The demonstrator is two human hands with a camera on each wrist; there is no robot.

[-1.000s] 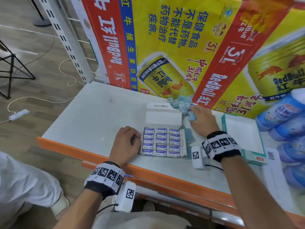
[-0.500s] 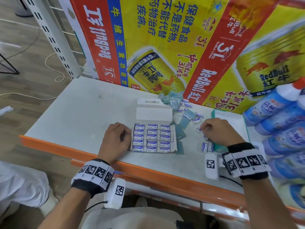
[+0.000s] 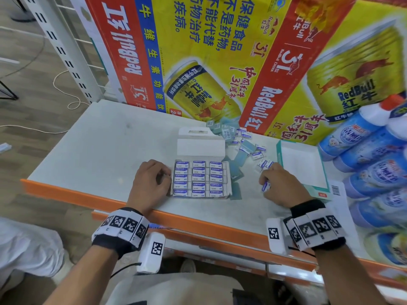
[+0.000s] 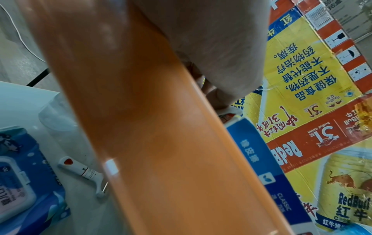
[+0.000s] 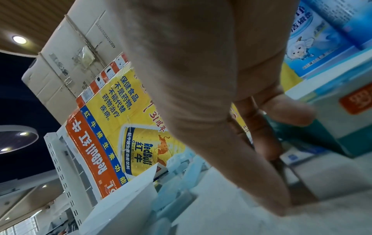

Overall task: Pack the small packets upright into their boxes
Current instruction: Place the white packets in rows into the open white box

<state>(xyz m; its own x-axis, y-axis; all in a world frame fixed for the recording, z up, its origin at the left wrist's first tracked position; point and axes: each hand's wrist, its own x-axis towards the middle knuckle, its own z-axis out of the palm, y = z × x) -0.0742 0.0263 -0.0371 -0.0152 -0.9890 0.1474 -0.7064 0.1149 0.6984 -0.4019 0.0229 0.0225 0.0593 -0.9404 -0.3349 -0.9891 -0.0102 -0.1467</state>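
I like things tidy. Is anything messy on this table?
Yes. Loose erasers lie scattered flat behind and right of the full box, not standing in rows. The teal box is empty inside. The right hand holds one eraser.

Left hand (image 3: 152, 181) rests curled against the left side of the open box (image 3: 201, 179), rows of erasers standing inside. Right hand (image 3: 282, 186) pinches one small packet (image 3: 266, 186) on the shelf (image 3: 92, 146). Loose packets (image 3: 246, 144) lie scattered behind, beside a teal box (image 3: 301, 168).
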